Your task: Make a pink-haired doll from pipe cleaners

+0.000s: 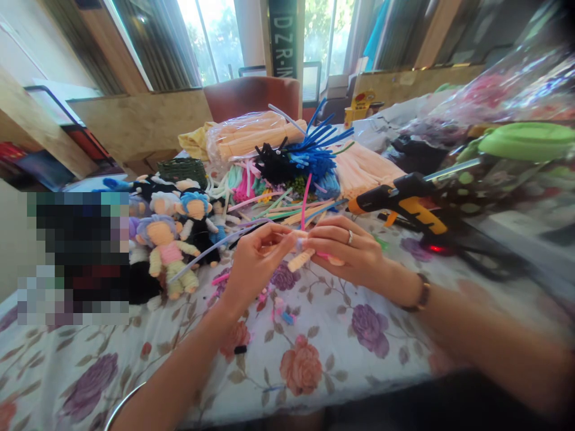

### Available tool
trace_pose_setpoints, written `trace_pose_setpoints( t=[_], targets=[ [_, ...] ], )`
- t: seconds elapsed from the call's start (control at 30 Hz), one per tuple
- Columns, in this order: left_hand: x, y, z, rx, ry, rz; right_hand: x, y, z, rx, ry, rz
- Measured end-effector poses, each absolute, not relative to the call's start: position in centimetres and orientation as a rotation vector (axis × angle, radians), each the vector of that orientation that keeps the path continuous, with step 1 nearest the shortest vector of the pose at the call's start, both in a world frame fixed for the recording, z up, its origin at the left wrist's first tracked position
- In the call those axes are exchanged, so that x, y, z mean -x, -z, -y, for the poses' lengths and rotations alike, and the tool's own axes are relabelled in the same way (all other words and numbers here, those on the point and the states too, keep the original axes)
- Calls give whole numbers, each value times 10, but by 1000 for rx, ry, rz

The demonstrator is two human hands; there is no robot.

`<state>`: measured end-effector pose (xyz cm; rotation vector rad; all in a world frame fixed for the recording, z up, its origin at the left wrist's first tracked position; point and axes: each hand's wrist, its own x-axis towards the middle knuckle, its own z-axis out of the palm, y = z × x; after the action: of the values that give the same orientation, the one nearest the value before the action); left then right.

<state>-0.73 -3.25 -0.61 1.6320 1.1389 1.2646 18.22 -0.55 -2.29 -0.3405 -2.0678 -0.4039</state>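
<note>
My left hand point(256, 251) is closed, thumb and fingertips pinched beside a small pipe-cleaner doll part point(300, 261) with a peach limb. A lavender pipe cleaner point(224, 240) runs from behind these fingers down to the left, and a bit of lavender shows on the doll part. My right hand point(348, 248) wraps its fingers round the same piece, hiding much of it. From between the hands a bright pink pipe cleaner point(306, 203) sticks up.
Finished pipe-cleaner dolls point(168, 245) sit at left. Behind the hands lie pipe-cleaner bundles in blue point(314, 157) and peach point(366, 164). A glue gun point(399, 200) stands at right, near a green lid point(525, 141). Small scraps point(287, 318) dot the flowered tablecloth point(193, 371).
</note>
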Motion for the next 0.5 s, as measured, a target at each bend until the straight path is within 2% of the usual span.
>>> trace_pose_setpoints(
  t=[0.23, 0.5],
  targets=[
    [10, 3, 36, -2250, -1582, -1213, -180, 20, 8, 407, 270, 1993],
    [19, 12, 34, -2827, -1547, -1105, -173, 24, 12, 652, 71, 1879]
  ],
)
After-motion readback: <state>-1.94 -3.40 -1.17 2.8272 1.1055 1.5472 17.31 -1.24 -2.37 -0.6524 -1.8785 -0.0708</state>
